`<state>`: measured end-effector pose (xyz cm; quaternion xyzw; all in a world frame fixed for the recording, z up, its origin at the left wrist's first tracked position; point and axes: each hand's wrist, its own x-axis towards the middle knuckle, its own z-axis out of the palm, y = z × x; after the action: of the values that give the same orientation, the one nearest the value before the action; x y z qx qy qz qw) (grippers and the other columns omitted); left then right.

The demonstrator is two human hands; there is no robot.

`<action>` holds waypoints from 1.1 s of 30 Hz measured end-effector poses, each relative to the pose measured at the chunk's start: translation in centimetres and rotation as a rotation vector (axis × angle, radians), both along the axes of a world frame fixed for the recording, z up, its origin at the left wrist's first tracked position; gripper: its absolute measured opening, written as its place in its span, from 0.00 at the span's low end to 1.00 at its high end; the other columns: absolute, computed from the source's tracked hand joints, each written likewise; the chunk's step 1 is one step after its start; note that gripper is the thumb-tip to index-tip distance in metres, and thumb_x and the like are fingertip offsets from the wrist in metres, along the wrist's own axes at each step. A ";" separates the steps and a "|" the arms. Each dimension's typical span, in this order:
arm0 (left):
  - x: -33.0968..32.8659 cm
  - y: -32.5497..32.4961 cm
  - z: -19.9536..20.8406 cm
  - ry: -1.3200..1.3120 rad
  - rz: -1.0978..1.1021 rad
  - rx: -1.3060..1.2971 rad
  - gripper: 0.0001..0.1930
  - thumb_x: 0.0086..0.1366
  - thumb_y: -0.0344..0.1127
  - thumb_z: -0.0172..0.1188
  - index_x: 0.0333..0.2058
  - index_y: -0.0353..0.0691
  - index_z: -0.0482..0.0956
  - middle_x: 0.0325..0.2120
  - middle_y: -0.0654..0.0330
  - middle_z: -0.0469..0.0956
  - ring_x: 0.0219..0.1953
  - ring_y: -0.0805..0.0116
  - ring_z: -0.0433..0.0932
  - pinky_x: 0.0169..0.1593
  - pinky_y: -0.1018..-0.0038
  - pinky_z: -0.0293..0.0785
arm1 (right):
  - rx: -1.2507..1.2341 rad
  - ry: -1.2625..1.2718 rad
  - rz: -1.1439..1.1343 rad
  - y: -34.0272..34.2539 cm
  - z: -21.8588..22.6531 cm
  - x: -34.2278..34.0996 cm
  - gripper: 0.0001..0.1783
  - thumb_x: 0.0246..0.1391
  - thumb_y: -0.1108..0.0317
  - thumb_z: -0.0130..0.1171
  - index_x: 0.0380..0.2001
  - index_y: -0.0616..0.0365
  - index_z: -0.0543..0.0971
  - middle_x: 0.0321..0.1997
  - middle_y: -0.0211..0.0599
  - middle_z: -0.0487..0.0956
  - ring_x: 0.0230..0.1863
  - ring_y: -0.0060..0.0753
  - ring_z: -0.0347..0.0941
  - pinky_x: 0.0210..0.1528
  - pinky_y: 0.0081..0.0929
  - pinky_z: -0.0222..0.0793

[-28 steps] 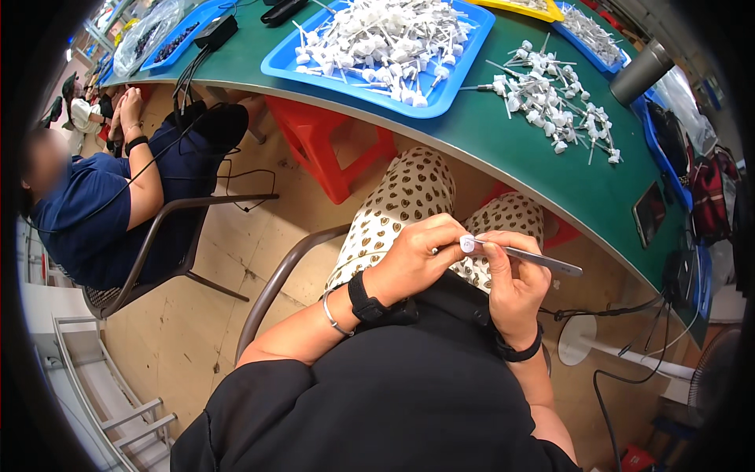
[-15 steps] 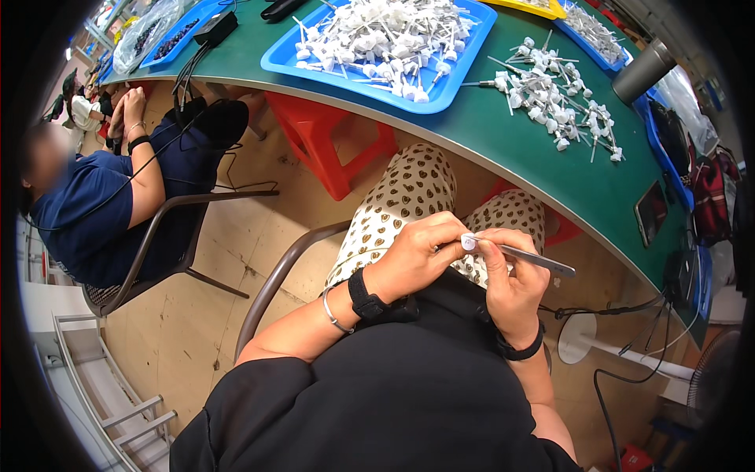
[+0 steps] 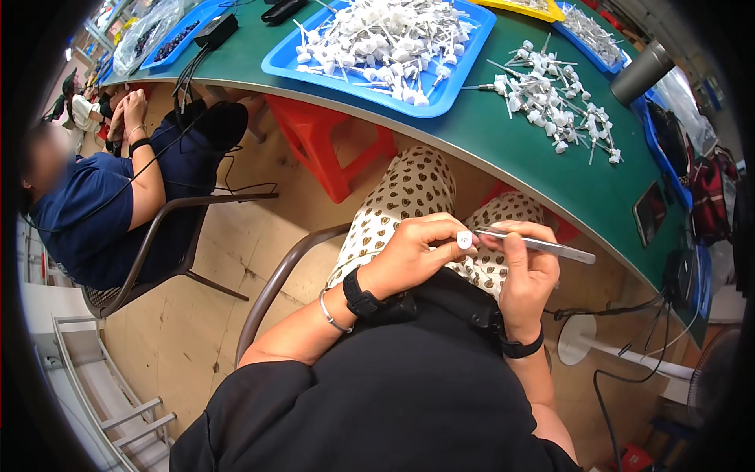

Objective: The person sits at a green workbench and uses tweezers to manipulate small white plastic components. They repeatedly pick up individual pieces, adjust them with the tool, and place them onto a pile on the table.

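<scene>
Over my lap, my left hand (image 3: pixel 421 248) pinches a small white plastic part (image 3: pixel 465 239) between thumb and forefinger, its round face turned up. My right hand (image 3: pixel 525 271) is closed around silver tweezers (image 3: pixel 543 245). Their narrow tips point left at the white part, with a slight gap that is hard to judge. The back end of the tweezers sticks out to the right past my fingers. On the green table (image 3: pixel 456 134), a blue tray (image 3: pixel 275 63) is heaped with similar white parts on thin stems. A loose pile of white parts (image 3: pixel 550 102) lies right of it.
A grey cylinder (image 3: pixel 642 72) and a phone (image 3: pixel 650 214) are near the table's right side. Red stools (image 3: pixel 330 149) stand under the table. At left, a co-worker in dark blue (image 3: pixel 102 212) sits on a chair. A fan (image 3: pixel 714 374) and cables are at lower right.
My right hand has drawn slightly right, taking the tweezers away from the white part. My left hand still pinches the part, in nearly the same place.
</scene>
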<state>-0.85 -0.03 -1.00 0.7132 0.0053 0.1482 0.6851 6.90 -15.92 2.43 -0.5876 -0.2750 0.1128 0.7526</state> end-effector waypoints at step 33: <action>-0.6 2.0 1.5 0.291 -0.308 -0.905 0.13 0.71 0.42 0.58 0.42 0.35 0.78 0.28 0.67 0.72 0.29 0.77 0.69 0.34 0.78 0.67 | -0.387 -0.595 0.138 0.8 -2.5 1.2 0.05 0.60 0.72 0.60 0.38 0.60 0.78 0.26 0.33 0.76 0.29 0.36 0.75 0.67 0.54 0.60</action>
<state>-1.40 1.94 0.52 0.3503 0.0591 -0.0727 0.9319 8.09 -15.15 -0.04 -0.7065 -0.4945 0.0373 0.5049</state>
